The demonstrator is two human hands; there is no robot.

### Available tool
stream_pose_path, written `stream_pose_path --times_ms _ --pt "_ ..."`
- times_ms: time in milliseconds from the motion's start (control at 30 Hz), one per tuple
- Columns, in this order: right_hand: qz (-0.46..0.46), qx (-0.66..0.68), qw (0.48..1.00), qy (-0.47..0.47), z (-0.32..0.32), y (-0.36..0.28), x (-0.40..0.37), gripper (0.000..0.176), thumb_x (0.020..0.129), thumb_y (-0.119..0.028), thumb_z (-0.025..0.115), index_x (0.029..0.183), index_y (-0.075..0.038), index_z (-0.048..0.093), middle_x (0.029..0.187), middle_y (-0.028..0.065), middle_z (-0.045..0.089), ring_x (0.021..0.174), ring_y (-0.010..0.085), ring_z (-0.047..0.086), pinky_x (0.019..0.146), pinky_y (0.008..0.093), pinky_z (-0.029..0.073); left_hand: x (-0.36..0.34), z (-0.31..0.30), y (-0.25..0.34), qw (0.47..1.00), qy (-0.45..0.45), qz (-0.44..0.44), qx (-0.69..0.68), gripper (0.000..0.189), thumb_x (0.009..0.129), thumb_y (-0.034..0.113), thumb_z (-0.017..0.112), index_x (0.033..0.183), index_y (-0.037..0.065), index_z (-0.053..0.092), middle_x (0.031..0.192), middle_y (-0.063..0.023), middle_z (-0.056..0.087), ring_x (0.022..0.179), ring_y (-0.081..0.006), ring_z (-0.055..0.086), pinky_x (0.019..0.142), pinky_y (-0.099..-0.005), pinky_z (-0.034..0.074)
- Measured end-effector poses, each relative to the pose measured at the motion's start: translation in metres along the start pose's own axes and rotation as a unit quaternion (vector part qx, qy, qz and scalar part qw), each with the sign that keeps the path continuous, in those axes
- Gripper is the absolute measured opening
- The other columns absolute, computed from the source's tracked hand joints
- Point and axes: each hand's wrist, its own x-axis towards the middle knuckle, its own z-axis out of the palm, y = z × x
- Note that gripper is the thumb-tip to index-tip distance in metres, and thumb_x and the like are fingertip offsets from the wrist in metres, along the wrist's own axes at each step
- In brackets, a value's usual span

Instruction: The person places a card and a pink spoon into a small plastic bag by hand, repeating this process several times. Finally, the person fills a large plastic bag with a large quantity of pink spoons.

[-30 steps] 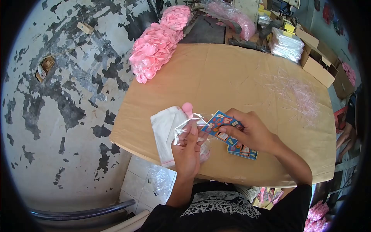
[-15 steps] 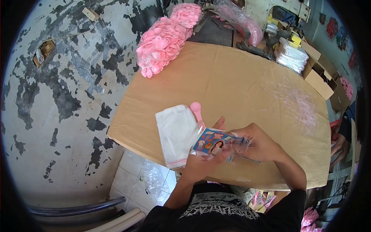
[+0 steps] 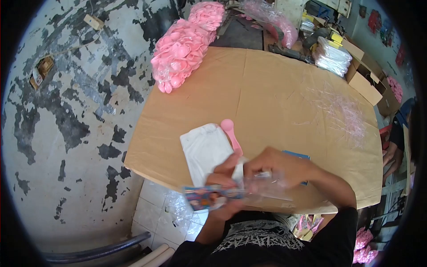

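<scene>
Cardboard tabletop [image 3: 275,89], peeling wall [image 3: 66,111]; card [image 3: 209,198] at edge.

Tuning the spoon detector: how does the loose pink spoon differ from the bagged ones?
The loose spoon is a single piece, lying bare by the white stack; the bagged spoons are a heap packed in clear plastic. The loose spoon lies toward the near edge; the bagged spoons sit at the table's far left corner. Both are the same pink.
</scene>
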Motion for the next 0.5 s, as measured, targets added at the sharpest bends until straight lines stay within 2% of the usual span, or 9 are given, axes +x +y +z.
stream_pose_path --times_ms 100,133,200,300,400,500 --pt "0.107 -0.12 0.98 0.115 -0.03 0.022 0.017 0.014 0.089 -0.019 0.059 0.095 -0.011 0.068 0.082 0.0084 0.066 0.073 0.026 0.062 0.066 0.0358 0.048 0.014 -0.007 0.017 0.995 0.099 0.026 0.022 0.048 0.082 0.011 0.076 0.121 0.011 0.048 0.138 -0.0192 0.051 0.137 -0.0389 0.042 0.117 -0.0563 0.025" --pt "0.077 -0.223 0.967 0.096 -0.032 0.041 0.019 0.014 0.088 -0.019 0.062 0.097 -0.01 0.067 0.087 0.0085 0.066 0.077 0.027 0.063 0.069 0.036 0.049 0.018 -0.01 0.021 0.994 0.095 0.019 0.044 0.054 0.081 0.007 0.075 0.126 0.011 0.046 0.139 -0.0166 0.052 0.136 -0.0381 0.043 0.116 -0.0564 0.028" --pt "0.014 -0.424 0.904 0.054 -0.038 0.07 0.025 0.02 0.086 -0.019 0.068 0.103 -0.009 0.066 0.098 0.0086 0.064 0.087 0.0288 0.063 0.074 0.0363 0.051 0.022 -0.006 0.022 0.994 0.101 -0.004 0.035 0.056 0.081 0.005 0.075 0.128 0.011 0.046 0.137 -0.0178 0.053 0.135 -0.0382 0.045 0.116 -0.0565 0.029" --pt "0.082 -0.416 0.904 0.044 -0.041 0.068 0.027 0.025 0.085 -0.014 0.065 0.11 -0.009 0.064 0.108 0.0115 0.061 0.101 0.0327 0.061 0.084 0.0393 0.051 0.024 -0.003 0.02 0.988 0.134 -0.016 0.079 0.055 0.081 -0.001 0.071 0.129 0.009 0.046 0.136 -0.0205 0.054 0.13 -0.0388 0.049 0.112 -0.0568 0.034" --pt "0.109 -0.396 0.905 0.113 -0.035 0.085 0.019 0.026 0.086 -0.013 0.064 0.112 -0.008 0.063 0.108 0.014 0.061 0.102 0.0341 0.061 0.087 0.0401 0.051 0.025 0.0 0.019 0.979 0.159 -0.024 0.127 0.054 0.081 -0.003 0.069 0.129 0.008 0.046 0.137 -0.0214 0.053 0.129 -0.0389 0.051 0.11 -0.057 0.037" --pt "0.137 -0.395 0.891 0.178 -0.033 0.107 0.005 0.023 0.085 -0.01 0.065 0.107 -0.005 0.066 0.101 0.0153 0.065 0.093 0.0359 0.063 0.084 0.041 0.052 0.028 0.001 0.016 0.977 0.162 -0.01 0.141 0.055 0.082 -0.003 0.069 0.131 0.008 0.046 0.139 -0.021 0.052 0.128 -0.0389 0.052 0.108 -0.0565 0.04"
